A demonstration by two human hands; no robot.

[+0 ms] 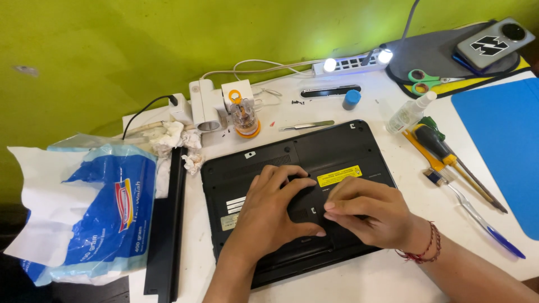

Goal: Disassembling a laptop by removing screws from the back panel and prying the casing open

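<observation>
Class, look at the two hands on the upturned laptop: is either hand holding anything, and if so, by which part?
Nothing is lifted. The left hand and right hand lie on the black laptop's underside, fingertips pressing a panel at its middle.

White table (387, 275) bears laptop (269, 157), tweezers (306, 125), probably screwdrivers (443, 151).

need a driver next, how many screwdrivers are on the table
2: a black-and-orange-handled screwdriver and a slimmer yellow-handled one lie side by side, right of the laptop. More could be hidden.
</observation>
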